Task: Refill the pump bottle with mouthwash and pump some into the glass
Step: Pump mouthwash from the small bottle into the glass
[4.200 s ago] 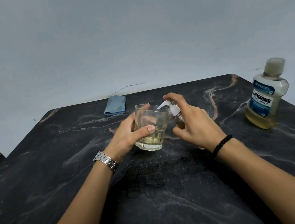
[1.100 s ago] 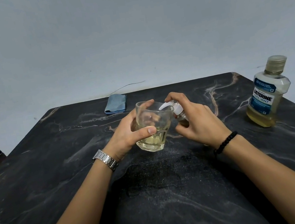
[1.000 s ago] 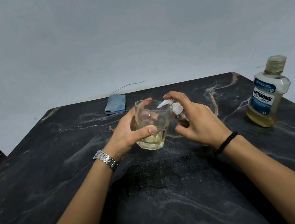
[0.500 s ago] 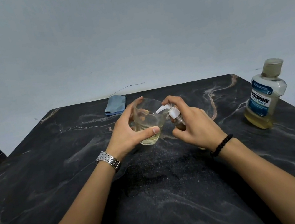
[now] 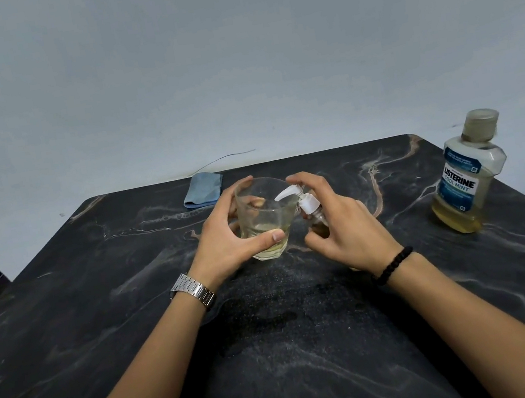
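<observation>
1. Left hand (image 5: 226,239) is wrapped around the glass (image 5: 266,219): thumb across the near side low down, fingers curled round the far side, one fingertip showing through the wall. A firm, wide clasp on the glass.
2. The glass is mid-table, tipped slightly toward the right hand; whether its base rests on the black marble table (image 5: 105,346) or is just lifted, I can't tell. A shallow pool of pale yellow liquid sits in the bottom.
3. Right hand (image 5: 346,230) is closed around the pump bottle (image 5: 317,221), just right of the glass, body mostly hidden in the palm, thumb low on the near side.
4. The index finger lies on top of the white pump head (image 5: 291,192), and the nozzle reaches over the glass rim.
5. The mouthwash bottle (image 5: 466,178) stands capped at the right edge of the table, well apart from both hands, yellow liquid filling its lower part.
6. A folded blue cloth (image 5: 204,189) lies at the far edge, behind the left hand.
7. Metal watch (image 5: 193,290) on the left wrist, black bead bracelet (image 5: 394,265) on the right.
</observation>
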